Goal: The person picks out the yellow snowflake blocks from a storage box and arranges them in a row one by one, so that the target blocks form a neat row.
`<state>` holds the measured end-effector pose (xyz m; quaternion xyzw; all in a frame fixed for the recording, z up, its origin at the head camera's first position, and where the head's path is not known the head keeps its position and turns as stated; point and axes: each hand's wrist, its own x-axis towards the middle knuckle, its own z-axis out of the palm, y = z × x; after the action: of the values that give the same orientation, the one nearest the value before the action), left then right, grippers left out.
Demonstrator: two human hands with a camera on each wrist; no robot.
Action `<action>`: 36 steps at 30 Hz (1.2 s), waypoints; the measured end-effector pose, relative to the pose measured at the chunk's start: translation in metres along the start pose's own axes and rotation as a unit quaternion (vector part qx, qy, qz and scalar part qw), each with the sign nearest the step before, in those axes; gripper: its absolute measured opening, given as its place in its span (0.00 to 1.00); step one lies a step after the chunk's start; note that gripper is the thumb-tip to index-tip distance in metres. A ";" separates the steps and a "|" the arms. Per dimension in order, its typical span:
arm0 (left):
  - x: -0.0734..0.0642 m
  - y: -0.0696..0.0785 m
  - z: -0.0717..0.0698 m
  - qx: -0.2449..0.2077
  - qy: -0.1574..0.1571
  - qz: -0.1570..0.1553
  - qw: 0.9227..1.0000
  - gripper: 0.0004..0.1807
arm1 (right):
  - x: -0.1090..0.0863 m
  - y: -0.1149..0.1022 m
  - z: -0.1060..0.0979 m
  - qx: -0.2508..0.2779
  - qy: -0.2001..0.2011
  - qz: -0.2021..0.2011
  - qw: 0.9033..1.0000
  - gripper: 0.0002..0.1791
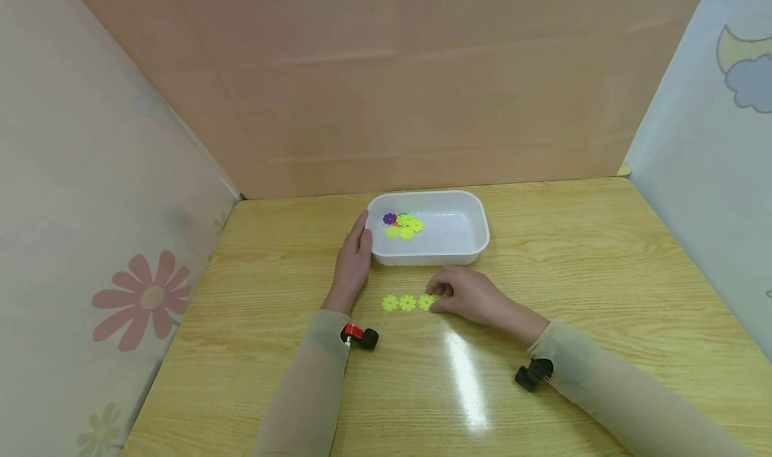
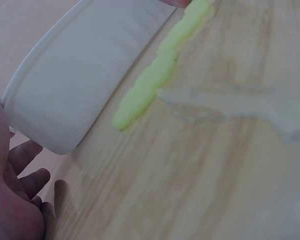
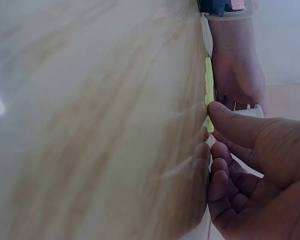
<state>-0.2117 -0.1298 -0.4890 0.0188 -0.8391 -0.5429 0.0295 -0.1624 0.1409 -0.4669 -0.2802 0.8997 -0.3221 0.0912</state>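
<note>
Three yellow flower-shaped plastic discs [image 1: 407, 303] lie flat in a row on the table, in front of a white plastic tray [image 1: 428, 260]. At the right end of this row, my right hand [image 1: 467, 295] pinches the third disc [image 1: 425, 302] between thumb and forefinger. In the right wrist view the thumb [image 3: 235, 120] sits on the disc's edge, close over the tabletop. My left hand [image 1: 352, 259] rests against the tray's left end with fairly straight fingers. The left wrist view has the left fingers [image 2: 30, 155] beside the tray's corner.
Inside the tray, at its left, lie several more yellow discs [image 1: 407, 232] and a purple disc [image 1: 389, 219]. The wooden table [image 1: 259, 296] meets a brown backdrop [image 1: 392, 142] behind the tray. Patterned white panels [image 1: 151, 209] stand on both sides.
</note>
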 end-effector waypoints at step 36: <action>0.000 0.000 -0.001 -0.004 0.000 -0.003 1.000 0.31 | 0.016 -0.027 -0.056 0.059 0.143 -0.027 0.988 0.22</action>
<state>-0.2114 -0.1309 -0.4882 0.0208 -0.8367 -0.5465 0.0282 -0.1830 0.1442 -0.4060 -0.2494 0.8751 -0.4137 -0.0307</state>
